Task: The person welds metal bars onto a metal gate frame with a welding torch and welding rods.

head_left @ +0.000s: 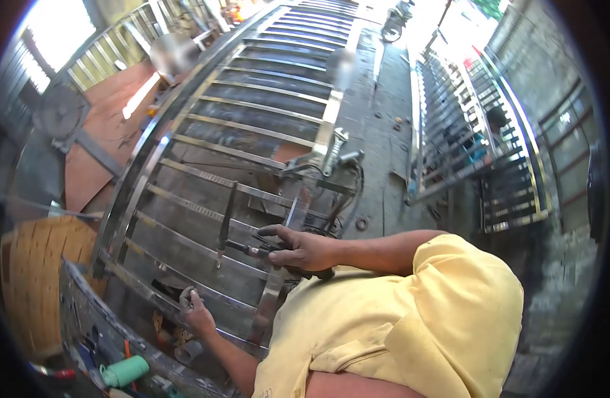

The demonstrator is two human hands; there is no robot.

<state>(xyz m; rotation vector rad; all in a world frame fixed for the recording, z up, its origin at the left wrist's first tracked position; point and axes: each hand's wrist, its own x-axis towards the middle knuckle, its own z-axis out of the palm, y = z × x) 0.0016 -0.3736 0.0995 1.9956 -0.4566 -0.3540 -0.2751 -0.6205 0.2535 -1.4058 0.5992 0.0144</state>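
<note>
Gaps between crossbars of the metal frame (pixel 260 110) leave room for a hand to reach down, while the bars block sideways passage at their level. The tool (pixel 254 251) in the right hand (pixel 302 250) juts over the bars, and a metal clamp (pixel 335 152) obstructs the near rail (pixel 333 109) farther along.
</note>
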